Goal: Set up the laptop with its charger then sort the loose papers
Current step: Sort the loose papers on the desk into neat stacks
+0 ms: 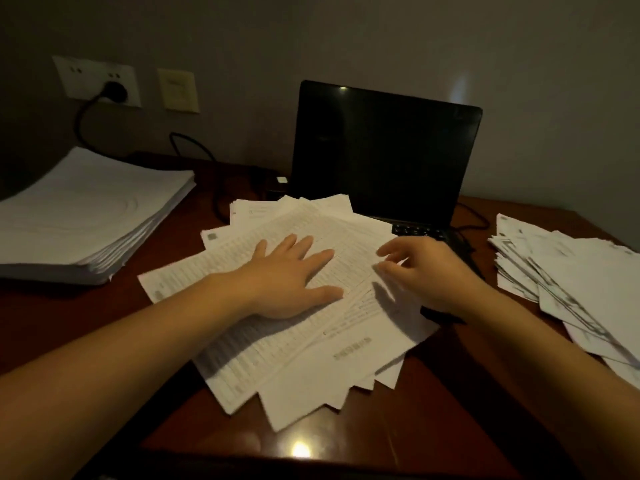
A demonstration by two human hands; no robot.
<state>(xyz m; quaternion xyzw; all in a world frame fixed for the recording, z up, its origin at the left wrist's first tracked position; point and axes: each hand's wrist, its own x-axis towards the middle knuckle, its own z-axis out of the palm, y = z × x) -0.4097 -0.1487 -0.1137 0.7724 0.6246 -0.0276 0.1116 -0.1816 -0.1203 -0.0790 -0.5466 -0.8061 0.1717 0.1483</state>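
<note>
- While the left hand lies flat with straight, spread fingers on the fanned pile of printed sheets at the desk's centre, the right hand hovers at the pile's 3 o'clock edge. Its fingers are loosely curled and grasp nothing; blur hides whether the tips touch paper.
- The top sheet lies at 9 o'clock from the right fingertips, its long edge running roughly from 8 toward 2 o'clock. The right hand is nearer the free edge, so it looks best placed to lift a sheet while the left pins the rest.
- The sheets are white, densely printed in rows and skewed at many angles, with corners jutting out toward 6 o'clock.
- A squared stack of paper sits at 9 o'clock and a ragged heap of papers at 3 o'clock.
- The laptop stands open at 12 o'clock, screen dark, keyboard partly under the pile; a black plug sits in the wall socket at 10 o'clock.
</note>
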